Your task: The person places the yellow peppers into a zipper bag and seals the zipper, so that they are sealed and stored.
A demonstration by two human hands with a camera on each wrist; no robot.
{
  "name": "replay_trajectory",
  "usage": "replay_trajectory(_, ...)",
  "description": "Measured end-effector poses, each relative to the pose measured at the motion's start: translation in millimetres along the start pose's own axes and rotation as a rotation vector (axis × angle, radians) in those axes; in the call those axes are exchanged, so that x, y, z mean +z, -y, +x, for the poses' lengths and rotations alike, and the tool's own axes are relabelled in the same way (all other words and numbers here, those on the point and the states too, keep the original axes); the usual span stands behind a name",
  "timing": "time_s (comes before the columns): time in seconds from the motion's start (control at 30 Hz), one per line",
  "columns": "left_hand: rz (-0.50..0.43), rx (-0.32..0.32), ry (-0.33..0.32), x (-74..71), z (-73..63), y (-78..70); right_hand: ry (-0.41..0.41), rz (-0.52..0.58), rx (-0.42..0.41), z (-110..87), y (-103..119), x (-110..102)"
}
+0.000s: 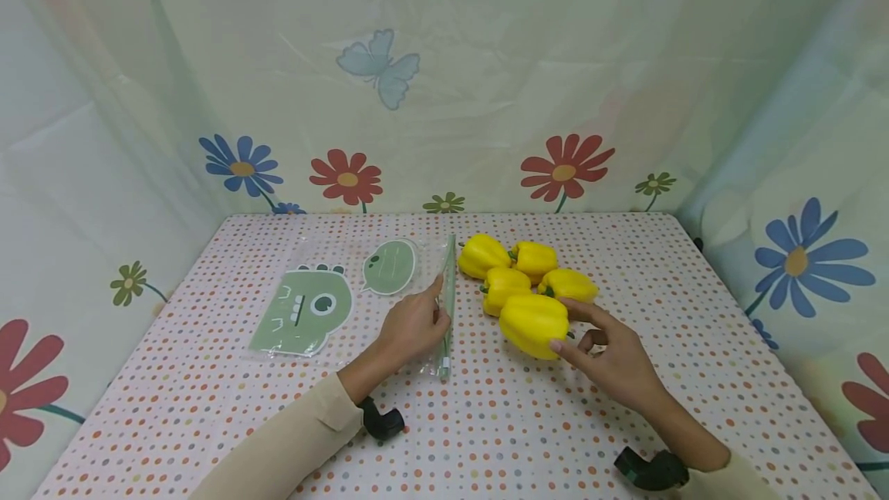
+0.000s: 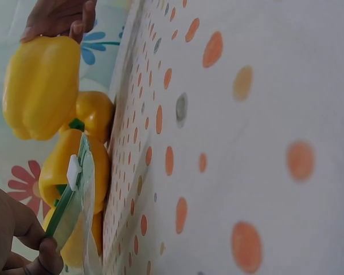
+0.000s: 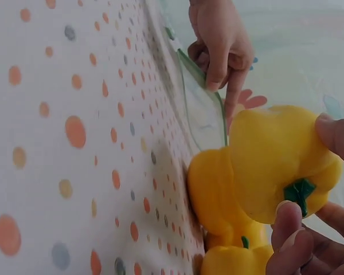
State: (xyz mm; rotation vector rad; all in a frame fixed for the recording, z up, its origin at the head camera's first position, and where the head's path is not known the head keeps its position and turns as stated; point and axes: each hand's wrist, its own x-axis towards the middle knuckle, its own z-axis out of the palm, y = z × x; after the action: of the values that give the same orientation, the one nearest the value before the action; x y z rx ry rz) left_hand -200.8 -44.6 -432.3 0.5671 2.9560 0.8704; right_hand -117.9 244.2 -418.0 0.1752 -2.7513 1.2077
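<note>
A clear zip bag [image 1: 322, 313] with green cartoon prints lies flat on the left of the table. My left hand [image 1: 413, 322] pinches the green zip edge [image 1: 448, 295] of its mouth, lifting it a little; the white zip slider [image 2: 74, 172] shows in the left wrist view. With fingers and thumb, my right hand [image 1: 618, 361] holds a yellow bell pepper [image 1: 533, 325] above the table, its green stem [image 3: 300, 190] facing the right wrist camera. Several more yellow bell peppers [image 1: 486, 255] lie grouped just beyond it, right of the bag's mouth.
The table [image 1: 500, 430] wears a white cloth with coloured dots. Flowered curtains [image 1: 451, 99] hang behind it and at both sides. A black wrist mount [image 1: 382, 420] sits at the left wrist, another [image 1: 651, 469] at the right.
</note>
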Motion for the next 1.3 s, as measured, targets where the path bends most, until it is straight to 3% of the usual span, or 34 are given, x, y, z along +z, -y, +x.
replay_trajectory(0.27, 0.005, 0.007, 0.002, 0.4, 0.6, -1.0, 0.023, 0.06, 0.006, 3.2, 7.1, 4.9)
replay_trajectory(0.67, 0.0, 0.008, 0.01, -0.1, 0.9, -2.3, 0.026, 0.055, -0.032, 11.5, 14.4, 19.2)
replay_trajectory(1.0, -0.014, 0.013, 0.002, -0.6, 0.6, -1.4, 0.062, 0.14, 0.006, 20.9, 21.6, 29.6)
replay_trajectory(1.3, -0.019, 0.01, 0.004, -1.4, 0.2, -1.0, 0.061, 0.133, -0.046, 28.9, 33.3, 44.4)
